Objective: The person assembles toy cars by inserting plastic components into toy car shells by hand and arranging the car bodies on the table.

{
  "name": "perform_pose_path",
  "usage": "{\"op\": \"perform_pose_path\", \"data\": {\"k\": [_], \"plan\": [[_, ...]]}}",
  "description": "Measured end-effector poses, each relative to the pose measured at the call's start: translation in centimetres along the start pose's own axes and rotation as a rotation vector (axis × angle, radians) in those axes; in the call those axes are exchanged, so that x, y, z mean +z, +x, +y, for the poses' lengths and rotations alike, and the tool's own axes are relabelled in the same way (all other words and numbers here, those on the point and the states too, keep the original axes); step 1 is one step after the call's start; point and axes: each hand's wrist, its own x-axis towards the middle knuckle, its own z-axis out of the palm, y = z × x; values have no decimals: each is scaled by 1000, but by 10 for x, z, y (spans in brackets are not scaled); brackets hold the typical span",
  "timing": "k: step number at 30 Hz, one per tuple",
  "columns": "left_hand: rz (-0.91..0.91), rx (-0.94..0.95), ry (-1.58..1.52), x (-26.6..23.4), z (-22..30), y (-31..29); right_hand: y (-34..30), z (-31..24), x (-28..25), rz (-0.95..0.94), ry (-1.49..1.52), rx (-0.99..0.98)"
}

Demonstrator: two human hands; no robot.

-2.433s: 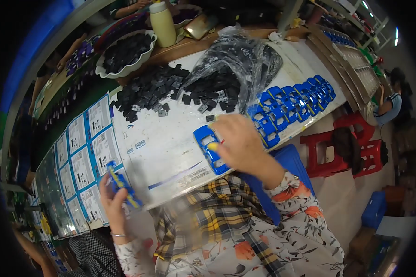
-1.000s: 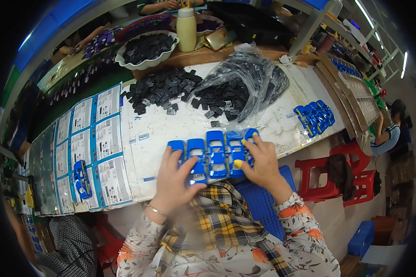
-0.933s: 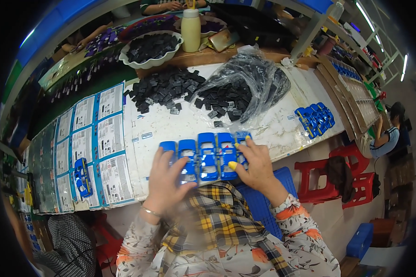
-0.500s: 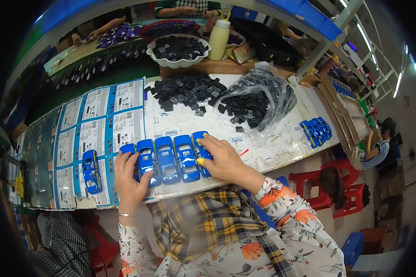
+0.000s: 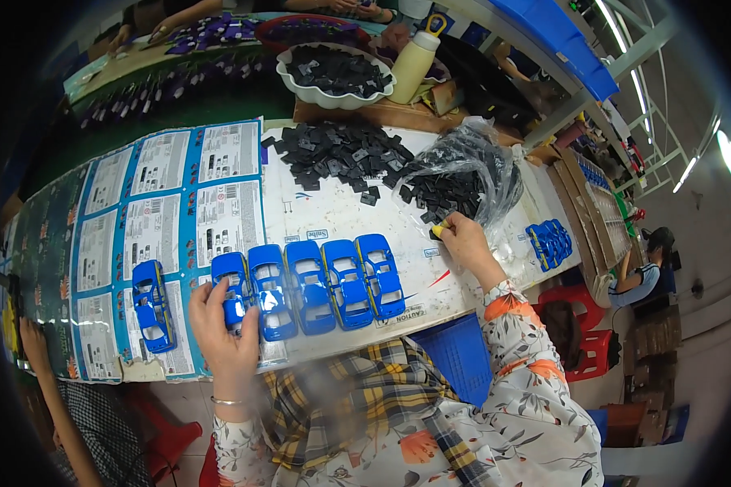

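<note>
White tabletop (image 5: 341, 213): five blue car shells (image 5: 310, 284) stand side by side, likely for quick access. Our left hand (image 5: 231, 341), part-spread, straddles row's leftmost shell (image 5: 230, 264), seemingly steadying it; our right hand (image 5: 468, 245) bunches near black chips (image 5: 445, 193), grip indeterminate.

My white bench (image 5: 345, 213) is fairly bright and even, ceiling lamp (image 5: 730, 157) at upper right blown out, glare spots on my blue car shells (image 5: 309, 290), hazy smudge over my plaid cloth (image 5: 390, 380), fisheye rim bent, corners black.
</note>
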Motion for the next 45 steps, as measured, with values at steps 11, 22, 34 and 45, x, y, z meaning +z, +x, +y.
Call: {"op": "perform_pose_path", "data": {"k": [11,22,34,45], "plan": [[-11,13,391,-1,13,5,-29,4,14,67,199,-390],[99,-441,-1031,-27,19,-3,-38,12,2,91,411,-397],[-425,-806,-1714,31,123,-52,-88,-56,-14,-466,926,-622],[-435,-778,-1846,20,119,-77,-117,-76,5,-972,1570,-223]]}}
